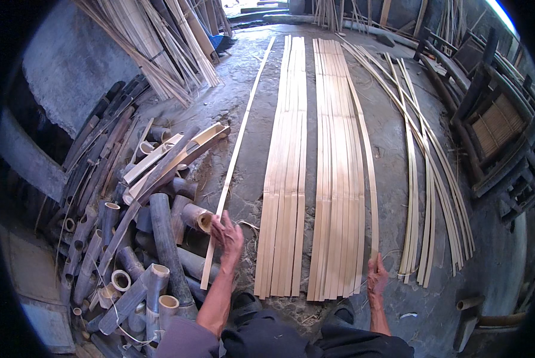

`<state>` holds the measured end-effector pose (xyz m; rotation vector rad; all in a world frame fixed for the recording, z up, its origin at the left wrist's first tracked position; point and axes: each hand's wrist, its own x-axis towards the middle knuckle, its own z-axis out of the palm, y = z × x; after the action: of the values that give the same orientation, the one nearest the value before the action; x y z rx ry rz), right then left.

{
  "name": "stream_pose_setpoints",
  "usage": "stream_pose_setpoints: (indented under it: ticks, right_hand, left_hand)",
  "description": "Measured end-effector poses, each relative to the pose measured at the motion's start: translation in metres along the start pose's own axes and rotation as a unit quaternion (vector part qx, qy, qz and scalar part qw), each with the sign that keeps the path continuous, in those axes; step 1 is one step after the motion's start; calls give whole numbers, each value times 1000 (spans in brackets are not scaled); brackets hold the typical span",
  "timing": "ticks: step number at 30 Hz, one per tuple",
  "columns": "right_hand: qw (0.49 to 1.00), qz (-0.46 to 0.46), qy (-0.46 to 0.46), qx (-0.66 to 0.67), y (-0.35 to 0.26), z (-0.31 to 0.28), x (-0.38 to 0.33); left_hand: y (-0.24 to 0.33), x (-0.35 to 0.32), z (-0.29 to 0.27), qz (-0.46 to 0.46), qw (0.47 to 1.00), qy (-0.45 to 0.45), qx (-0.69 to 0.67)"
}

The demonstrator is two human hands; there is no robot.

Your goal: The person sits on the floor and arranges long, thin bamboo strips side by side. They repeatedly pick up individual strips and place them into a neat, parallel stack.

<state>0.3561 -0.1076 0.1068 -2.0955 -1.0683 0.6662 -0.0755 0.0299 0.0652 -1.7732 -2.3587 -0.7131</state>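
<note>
My left hand [228,240] is closed around the lower part of a long, pale bamboo strip [243,136], whose short near end sticks out below the fingers. To the right, my right hand [377,277] pinches the near end of another bamboo strip [369,170], which bows slightly as it runs away along the right edge of a flat row of strips [336,197]. A narrower row of strips [284,155] lies side by side between my hands, separated from the wider row by a thin gap of floor.
Cut bamboo tubes and split pieces [167,221] are heaped at the left. Loose strips [426,149] cross each other on the floor [243,179] at the right, before a dark wooden chair [488,125]. Bundled strips [154,45] lean at the back left.
</note>
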Motion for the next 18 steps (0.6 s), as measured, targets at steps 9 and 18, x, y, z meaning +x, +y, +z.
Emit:
stream_pose_setpoints:
  ticks: [9, 18]
  right_hand:
    - [997, -23, -6, -77, 30, 21, 7]
    - [994, -32, 23, -106, 61, 24, 13]
  left_hand:
    - [-76, 37, -1, -126, 981, -137, -47]
    - [23, 39, -21, -70, 960, -88, -255]
